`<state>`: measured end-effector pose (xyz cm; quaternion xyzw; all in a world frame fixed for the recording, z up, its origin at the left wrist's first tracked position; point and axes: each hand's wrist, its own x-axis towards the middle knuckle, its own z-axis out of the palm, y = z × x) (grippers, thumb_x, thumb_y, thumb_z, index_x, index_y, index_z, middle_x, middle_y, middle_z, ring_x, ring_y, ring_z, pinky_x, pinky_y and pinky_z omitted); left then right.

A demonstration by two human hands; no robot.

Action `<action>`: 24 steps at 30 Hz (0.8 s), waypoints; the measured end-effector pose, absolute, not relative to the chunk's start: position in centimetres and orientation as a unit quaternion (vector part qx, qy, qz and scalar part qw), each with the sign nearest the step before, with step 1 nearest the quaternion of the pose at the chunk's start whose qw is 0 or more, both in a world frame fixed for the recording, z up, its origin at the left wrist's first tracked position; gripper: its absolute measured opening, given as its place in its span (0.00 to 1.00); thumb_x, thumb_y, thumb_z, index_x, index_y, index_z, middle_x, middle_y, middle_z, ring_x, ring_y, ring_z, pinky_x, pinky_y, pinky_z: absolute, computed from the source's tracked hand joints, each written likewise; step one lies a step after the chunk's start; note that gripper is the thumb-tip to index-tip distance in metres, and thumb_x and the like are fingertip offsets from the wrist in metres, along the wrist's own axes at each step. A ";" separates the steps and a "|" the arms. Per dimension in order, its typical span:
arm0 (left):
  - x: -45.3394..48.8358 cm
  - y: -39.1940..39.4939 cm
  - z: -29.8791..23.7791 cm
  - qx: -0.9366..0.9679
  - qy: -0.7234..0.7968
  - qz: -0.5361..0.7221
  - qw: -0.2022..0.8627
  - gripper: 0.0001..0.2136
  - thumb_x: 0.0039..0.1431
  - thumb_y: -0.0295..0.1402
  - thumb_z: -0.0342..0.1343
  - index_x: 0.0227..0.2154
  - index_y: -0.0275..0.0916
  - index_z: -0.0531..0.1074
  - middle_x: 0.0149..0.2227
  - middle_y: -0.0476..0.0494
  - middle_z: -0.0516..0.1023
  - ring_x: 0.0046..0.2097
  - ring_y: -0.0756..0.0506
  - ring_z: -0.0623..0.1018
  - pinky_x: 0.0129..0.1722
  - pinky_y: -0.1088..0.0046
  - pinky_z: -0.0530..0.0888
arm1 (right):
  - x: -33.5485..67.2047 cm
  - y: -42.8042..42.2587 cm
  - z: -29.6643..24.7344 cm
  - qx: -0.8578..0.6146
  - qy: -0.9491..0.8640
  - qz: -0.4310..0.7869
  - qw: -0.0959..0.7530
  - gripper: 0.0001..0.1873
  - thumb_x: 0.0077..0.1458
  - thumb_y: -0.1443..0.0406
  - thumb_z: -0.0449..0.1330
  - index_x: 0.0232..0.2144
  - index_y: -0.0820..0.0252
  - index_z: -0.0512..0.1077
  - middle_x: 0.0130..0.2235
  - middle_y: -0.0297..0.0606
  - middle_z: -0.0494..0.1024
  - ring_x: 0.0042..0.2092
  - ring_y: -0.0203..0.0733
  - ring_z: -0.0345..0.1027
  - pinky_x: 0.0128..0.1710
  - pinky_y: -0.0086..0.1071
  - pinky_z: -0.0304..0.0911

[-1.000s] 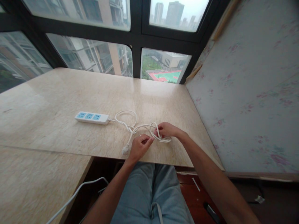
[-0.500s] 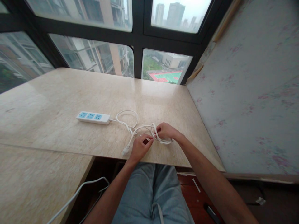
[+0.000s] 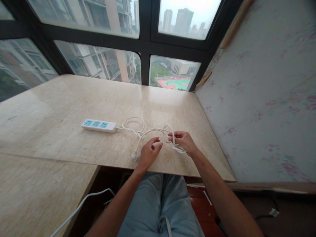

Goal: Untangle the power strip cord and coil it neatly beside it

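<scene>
A white power strip with blue socket faces lies on the stone counter, left of my hands. Its white cord runs right through a loose loop, then on to a tangle of loops at my right hand. The thumb and fingers of that hand pinch part of the loops. My left hand rests lower and to the left, thumb and fingers apart, with nothing between them. Just left of it, near the counter's front edge, lies the cord's white plug.
The beige counter reaches back to dark-framed windows. A flower-patterned wall bounds it on the right. At the lower left, another white cable crosses a counter edge. My legs are below the front edge.
My right hand has moved right, drawing the cord loops wider. The left hand's fingers have come away from the cord and spread apart. The power strip stays in place.
</scene>
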<state>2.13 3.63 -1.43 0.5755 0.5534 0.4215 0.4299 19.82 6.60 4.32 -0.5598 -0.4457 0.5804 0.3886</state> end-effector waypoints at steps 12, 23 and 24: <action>5.7 5.8 2.3 0.418 0.486 0.503 0.579 0.21 0.54 0.45 0.56 0.39 0.29 0.70 0.38 0.36 0.77 0.19 0.55 0.70 0.16 0.80 0.65 | 20.5 5.8 4.2 -0.539 -0.389 0.561 0.493 0.26 0.33 0.59 0.70 0.37 0.67 0.77 0.25 0.35 0.72 0.22 0.28 0.55 0.22 0.24 0.49; 4.5 7.0 1.7 0.415 0.513 0.480 0.579 0.19 0.51 0.42 0.58 0.39 0.30 0.71 0.40 0.37 0.77 0.18 0.54 0.71 0.12 0.81 0.60 | 22.4 6.3 2.0 -0.594 -0.371 0.510 0.499 0.25 0.36 0.57 0.66 0.37 0.68 0.75 0.28 0.38 0.74 0.23 0.31 0.59 0.22 0.26 0.53; 4.4 7.0 1.6 0.417 0.519 0.472 0.577 0.19 0.51 0.42 0.57 0.39 0.30 0.71 0.40 0.36 0.77 0.18 0.54 0.70 0.11 0.81 0.58 | 22.9 6.4 1.6 -0.604 -0.392 0.491 0.491 0.26 0.37 0.57 0.65 0.38 0.68 0.75 0.29 0.39 0.75 0.23 0.32 0.59 0.22 0.26 0.53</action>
